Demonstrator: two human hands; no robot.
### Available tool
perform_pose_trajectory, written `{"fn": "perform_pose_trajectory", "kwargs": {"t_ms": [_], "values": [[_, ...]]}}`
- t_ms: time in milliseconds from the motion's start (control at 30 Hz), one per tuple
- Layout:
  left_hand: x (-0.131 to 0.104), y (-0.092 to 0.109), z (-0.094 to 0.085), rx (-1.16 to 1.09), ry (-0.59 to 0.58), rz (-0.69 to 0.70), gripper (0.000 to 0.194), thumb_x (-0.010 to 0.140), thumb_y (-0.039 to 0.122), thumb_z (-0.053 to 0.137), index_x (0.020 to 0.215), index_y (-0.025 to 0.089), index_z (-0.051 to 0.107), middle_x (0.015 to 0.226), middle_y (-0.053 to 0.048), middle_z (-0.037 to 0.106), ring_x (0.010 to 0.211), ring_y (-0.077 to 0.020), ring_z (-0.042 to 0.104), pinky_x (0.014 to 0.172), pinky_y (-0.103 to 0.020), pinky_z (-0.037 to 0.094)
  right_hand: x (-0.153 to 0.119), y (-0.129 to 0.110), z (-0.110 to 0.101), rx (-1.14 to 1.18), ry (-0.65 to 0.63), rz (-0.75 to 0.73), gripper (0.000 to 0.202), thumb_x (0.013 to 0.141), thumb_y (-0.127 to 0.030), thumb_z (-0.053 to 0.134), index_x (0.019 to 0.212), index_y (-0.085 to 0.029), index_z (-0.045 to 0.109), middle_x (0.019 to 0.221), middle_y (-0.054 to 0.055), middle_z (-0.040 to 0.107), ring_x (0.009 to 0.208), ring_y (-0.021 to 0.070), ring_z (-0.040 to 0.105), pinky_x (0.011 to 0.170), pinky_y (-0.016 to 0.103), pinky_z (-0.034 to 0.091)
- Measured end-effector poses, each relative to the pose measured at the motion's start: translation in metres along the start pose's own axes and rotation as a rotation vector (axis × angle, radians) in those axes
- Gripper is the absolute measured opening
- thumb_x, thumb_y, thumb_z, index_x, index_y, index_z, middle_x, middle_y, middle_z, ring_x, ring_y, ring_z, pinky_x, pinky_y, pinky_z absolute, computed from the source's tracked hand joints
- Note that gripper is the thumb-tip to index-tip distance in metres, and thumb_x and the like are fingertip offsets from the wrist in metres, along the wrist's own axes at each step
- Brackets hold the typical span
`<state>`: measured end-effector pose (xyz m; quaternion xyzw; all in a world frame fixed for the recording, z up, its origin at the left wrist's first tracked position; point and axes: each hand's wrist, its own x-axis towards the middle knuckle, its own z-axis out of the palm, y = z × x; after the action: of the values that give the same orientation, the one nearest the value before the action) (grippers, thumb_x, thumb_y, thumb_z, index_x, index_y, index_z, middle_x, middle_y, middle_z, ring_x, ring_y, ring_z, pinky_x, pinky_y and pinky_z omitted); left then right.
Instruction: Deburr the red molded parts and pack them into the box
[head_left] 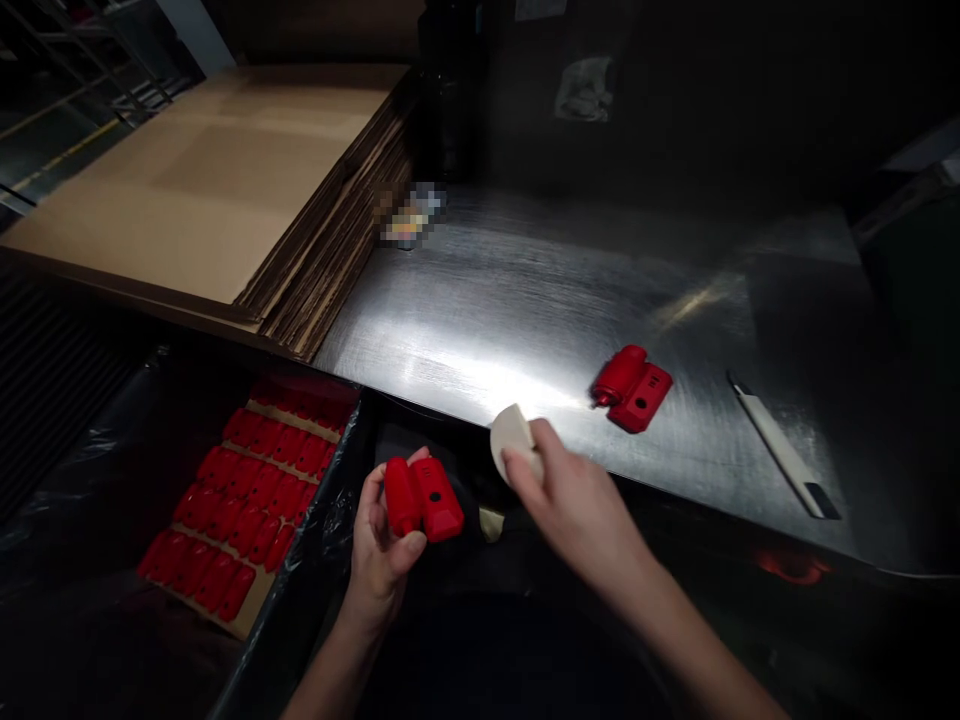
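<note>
1. The largest thing I see is the steel table (465,320). On its left end stands a thick stack of cardboard sheets (225,170).
2. Below the stack there is a box with dark plastic lining (298,540). Inside it, small red pieces (247,525) lie in rows, with cardboard strips between the rows.
3. The right hand (574,490) is above the near edge of the table, pinching a pale pad (512,430) between thumb and fingers.
4. The left hand (375,575) grasps a red device (442,505) in front of the table, with thumb and fingers around its rounded side. Its face with the dark round spot is turned upward.
5. A white-handled tool (776,445) lies on the right part of the table, and no hand touches it.
6. A second red device (637,400), of similar form, rests on the table beyond the right hand.
7. The pad is smaller, and apart from the held device. I judge that the step in hand is the handling of this one device. Any contact with the pad would call for a steady left grip and a light, flat approach.
</note>
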<state>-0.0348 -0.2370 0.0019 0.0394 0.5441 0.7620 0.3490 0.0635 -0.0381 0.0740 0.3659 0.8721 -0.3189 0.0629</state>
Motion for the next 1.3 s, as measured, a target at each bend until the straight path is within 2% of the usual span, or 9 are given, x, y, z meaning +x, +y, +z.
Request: {"fn": "perform_pose_trajectory", "kwargs": {"t_ms": [167,300,400,500,600,767,933,1100,1300], "values": [[0.0,0.003,0.008,-0.109,0.031,-0.042,0.086,0.069,0.047,0.096,0.141,0.023,0.055,0.156,-0.022,0.059,0.151,-0.0458,0.049,0.123,-0.063,0.043,0.072,0.008,-0.038,0.019,0.267,-0.064,0.031,0.107,-0.049,0.051,0.098,-0.022,0.062,0.09,0.006,0.073,0.082,0.0278,0.07,0.068,0.033,0.048],[-0.002,0.0,0.008,-0.151,0.017,-0.075,0.087,0.073,0.048,0.093,0.147,0.025,0.054,0.156,-0.021,0.06,0.152,-0.0445,0.049,0.126,-0.064,0.039,0.099,0.012,-0.043,-0.06,0.458,-0.055,0.053,0.097,-0.038,0.067,0.141,-0.009,0.059,0.141,0.027,0.058,0.131,0.0451,0.055,0.107,0.054,0.044],[-0.003,-0.004,0.003,-0.188,0.002,-0.137,0.083,0.076,0.053,0.089,0.148,0.024,0.059,0.157,-0.02,0.06,0.154,-0.0454,0.046,0.128,-0.066,0.036,0.058,0.016,-0.023,0.152,0.57,-0.169,0.052,0.104,-0.042,0.057,0.146,-0.011,0.057,0.138,0.024,0.058,0.123,0.0376,0.059,0.105,0.05,0.046],[-0.001,-0.013,-0.005,-0.277,-0.018,-0.22,0.072,0.083,0.064,0.076,0.141,0.021,0.068,0.153,-0.019,0.064,0.154,-0.0462,0.046,0.13,-0.068,0.031,-0.009,0.033,0.019,0.361,0.308,-0.272,0.03,0.108,-0.042,0.051,0.104,-0.021,0.072,0.096,0.008,0.072,0.089,0.0236,0.07,0.085,0.034,0.053],[0.001,-0.029,-0.009,-0.405,-0.106,-0.343,0.067,0.093,0.068,0.06,0.137,0.019,0.073,0.149,-0.02,0.067,0.15,-0.046,0.051,0.128,-0.07,0.034,-0.061,0.079,0.065,0.436,0.211,-0.105,0.039,0.109,-0.042,0.052,0.08,-0.022,0.069,0.068,0.0,0.067,0.06,0.0166,0.066,0.059,0.025,0.049],[0.008,-0.057,-0.003,-0.525,-0.36,-0.543,0.063,0.093,0.06,0.061,0.138,0.017,0.073,0.149,-0.021,0.067,0.147,-0.046,0.055,0.122,-0.07,0.042,-0.091,0.201,0.087,0.536,0.599,0.384,0.049,0.103,-0.068,0.046,0.092,-0.022,0.059,0.064,0.0,0.059,0.049,0.0198,0.057,0.045,0.03,0.047],[0.017,-0.074,0.01,-0.483,-0.417,-0.73,0.073,0.088,0.06,0.077,0.145,0.015,0.067,0.149,-0.021,0.067,0.148,-0.0468,0.054,0.127,-0.07,0.033,-0.078,0.279,0.066,0.534,0.86,0.622,0.051,0.087,-0.064,0.072,0.106,-0.017,0.063,0.099,0.009,0.072,0.092,0.0236,0.071,0.088,0.042,0.059],[0.019,-0.074,0.012,-0.442,-0.324,-0.792,0.097,0.082,0.082,0.074,0.146,0.01,0.066,0.144,-0.024,0.069,0.138,-0.0449,0.062,0.117,-0.06,0.048,-0.062,0.282,0.075,0.474,1.025,0.785,0.063,0.076,-0.081,0.067,0.081,-0.018,0.061,0.083,0.013,0.069,0.094,0.0354,0.071,0.095,0.052,0.057],[0.017,-0.078,0.008,-0.393,-0.086,-0.8,0.084,0.105,0.075,0.038,0.142,0.006,0.068,0.134,-0.026,0.074,0.121,-0.0394,0.074,0.097,-0.049,0.062,-0.125,0.244,0.093,0.438,1.008,0.781,0.092,0.082,-0.082,0.059,0.133,-0.006,0.059,0.132,0.035,0.065,0.127,0.0548,0.064,0.11,0.069,0.05]]}}
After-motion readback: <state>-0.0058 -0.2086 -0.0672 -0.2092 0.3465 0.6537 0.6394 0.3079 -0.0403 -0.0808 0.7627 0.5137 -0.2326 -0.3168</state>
